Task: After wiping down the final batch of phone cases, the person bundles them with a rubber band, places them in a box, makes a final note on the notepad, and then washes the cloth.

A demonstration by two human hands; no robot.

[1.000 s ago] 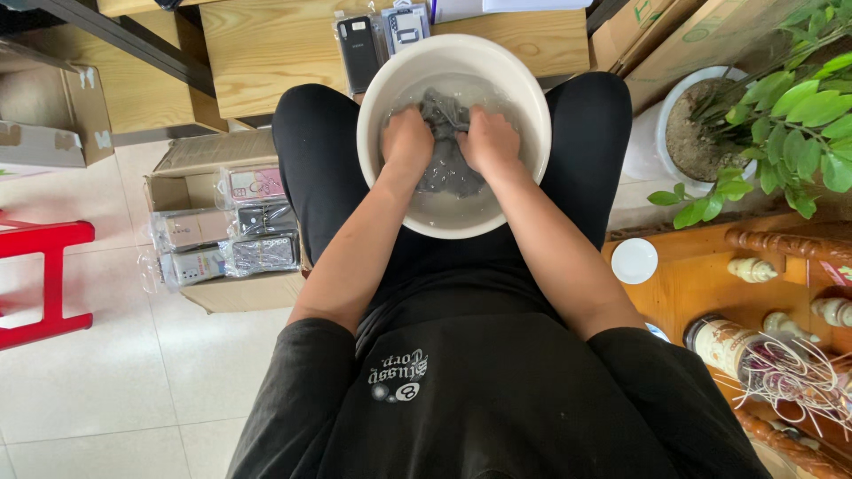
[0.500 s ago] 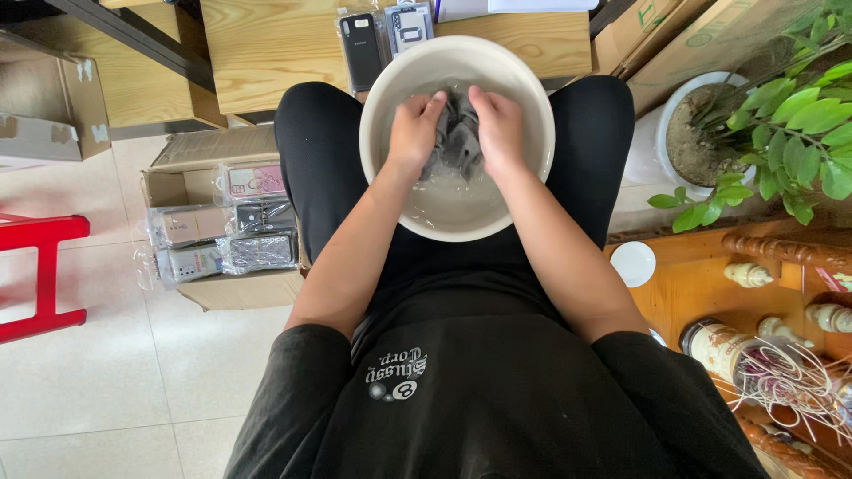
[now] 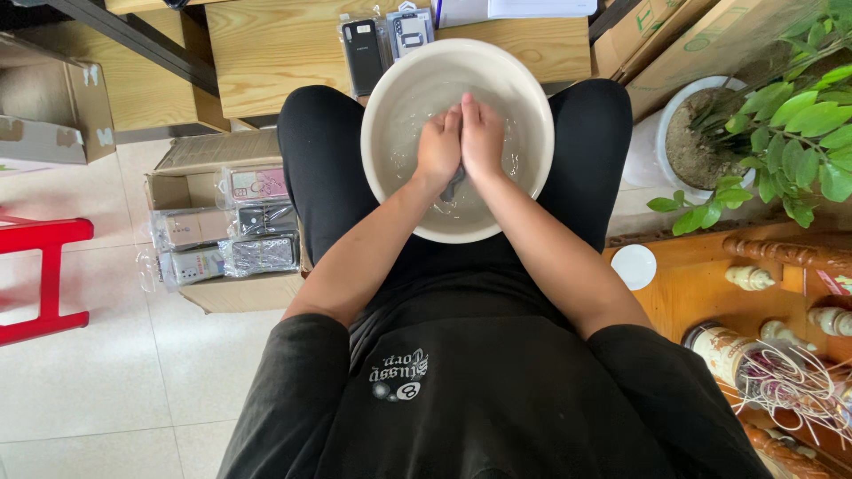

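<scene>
Head view, straight down over a seated lap. Black trousers and black shirt filling most of the lower frame. Pale wooden table across the top, with packaged phone cases at its near edge. Cardboard box on the tiled floor beside the left knee, stacked with more clear-wrapped phone cases. Red stool frame at the far left edge. Potted plant in a white pot at upper right, near the right knee. Orange carved wooden furniture at lower right, carrying a small white lid.

White round basin resting between the thighs, holding shallow water. Left hand and right hand pressed side by side at the basin's middle, knuckles touching, fingers curled narrow and closed around a dark grey cloth. Cloth almost wholly hidden in the grip; only a short strip showing below the heels of the hands, dipping into the water. Visible strip lying along the near-far line, lower end pointing back toward the body. Full length and far end of the cloth impossible to tell.
</scene>
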